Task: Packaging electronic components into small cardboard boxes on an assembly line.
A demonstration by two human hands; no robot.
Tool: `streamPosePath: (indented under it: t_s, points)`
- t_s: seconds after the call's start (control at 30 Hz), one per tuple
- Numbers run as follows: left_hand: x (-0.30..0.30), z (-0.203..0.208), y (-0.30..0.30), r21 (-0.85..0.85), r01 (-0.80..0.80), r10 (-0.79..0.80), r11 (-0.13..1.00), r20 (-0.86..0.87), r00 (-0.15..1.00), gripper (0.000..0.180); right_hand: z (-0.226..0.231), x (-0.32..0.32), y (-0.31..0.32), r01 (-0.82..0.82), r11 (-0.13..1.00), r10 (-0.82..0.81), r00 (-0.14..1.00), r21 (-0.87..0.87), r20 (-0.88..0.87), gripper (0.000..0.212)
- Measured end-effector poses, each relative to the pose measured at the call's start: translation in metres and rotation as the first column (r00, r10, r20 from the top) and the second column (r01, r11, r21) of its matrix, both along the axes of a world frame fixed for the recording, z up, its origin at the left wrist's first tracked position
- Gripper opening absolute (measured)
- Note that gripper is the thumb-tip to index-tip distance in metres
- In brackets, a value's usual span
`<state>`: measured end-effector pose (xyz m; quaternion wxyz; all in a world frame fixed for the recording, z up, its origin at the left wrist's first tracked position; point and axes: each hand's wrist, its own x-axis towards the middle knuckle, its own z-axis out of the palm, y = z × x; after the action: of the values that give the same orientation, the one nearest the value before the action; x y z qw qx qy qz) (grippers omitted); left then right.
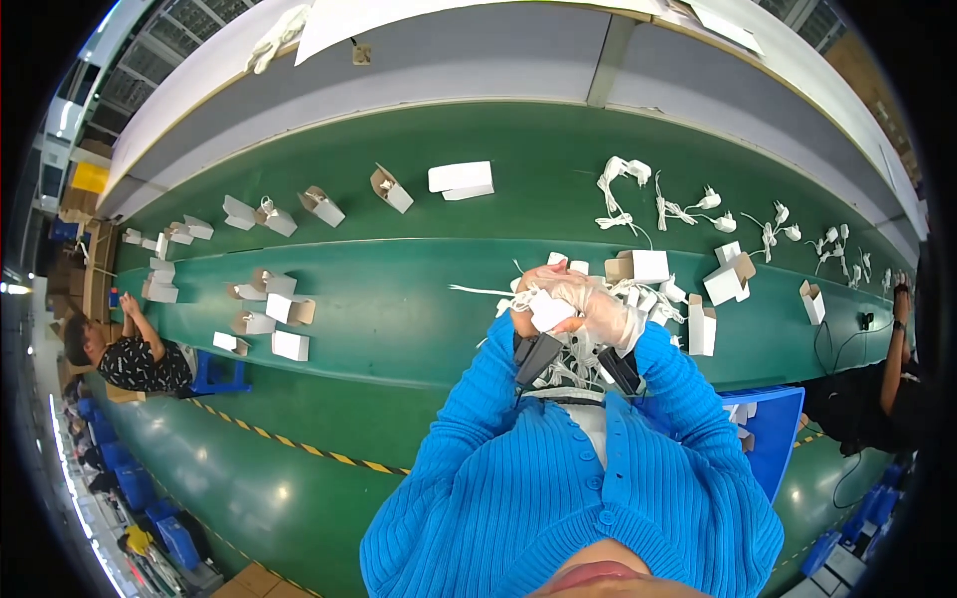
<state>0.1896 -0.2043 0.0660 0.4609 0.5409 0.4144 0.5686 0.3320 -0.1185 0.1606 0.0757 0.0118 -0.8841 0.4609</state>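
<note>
Near right: blue bin (778, 439), white pieces inside, beside the person's blue sleeve;
Cord heap: tangled white cords (578, 367) and plugs, on the near side of the green worktop (399, 309), below and right of the hands;
White adapter (551, 311): one, held up over the worktop between both hands;
Left hand (540, 279): fingers curled, pinching the adapter; a pale cord end trailing left;
Right hand (604, 311): translucent glove; fingers bent round the adapter from the right;
Right cartons: small white open boxes (703, 327), standing near the heap;
Left cartons: small white boxes (290, 345), grouped well apart from the hands;
Far strip, left to centre: spaced row of open cartons (321, 206);
Far strip, right: white corded plugs (623, 184), laid in bunches;
Farthest, left: white glove (279, 38) on the ledge
</note>
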Motion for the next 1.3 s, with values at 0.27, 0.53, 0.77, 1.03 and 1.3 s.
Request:
streamPosePath:
  t_s: [0.27, 0.53, 0.77, 1.03, 1.3]
  points:
    - [-0.009, -0.028, -0.004, -0.679, -0.261, 0.701, 0.686, 0.522, 0.486, 0.04, -0.022, 0.023, 0.004, 0.505, 0.61, -0.574, 0.813, -0.611, 0.1, 0.037]
    - [-0.295, -0.091, -0.039, -0.363, -0.805, 0.159, 0.469, -0.862, 0.482, 0.113, -0.048, 0.081, -0.003, 0.571, 0.207, -0.691, 0.66, -0.795, 0.294, 0.04]
    - [-0.242, -0.067, 0.107, -0.152, -0.973, -0.025, -0.176, -0.987, 0.158, 0.082, -0.039, 0.144, 0.009, 0.581, -0.112, -0.755, 0.478, -0.806, 0.449, 0.051]
    - [-0.212, 0.0, 0.039, -0.489, -0.586, -0.079, 0.646, -0.807, 0.586, 0.079, 0.006, 0.126, 0.019, 0.309, -0.021, -0.613, 0.747, -0.951, 0.256, 0.053]
    - [-0.069, 0.093, 0.035, -0.408, 0.048, -0.176, 0.912, -0.283, 0.943, 0.077, 0.057, 0.088, 0.024, 0.199, 0.13, -0.318, 0.936, -0.971, 0.149, 0.052]
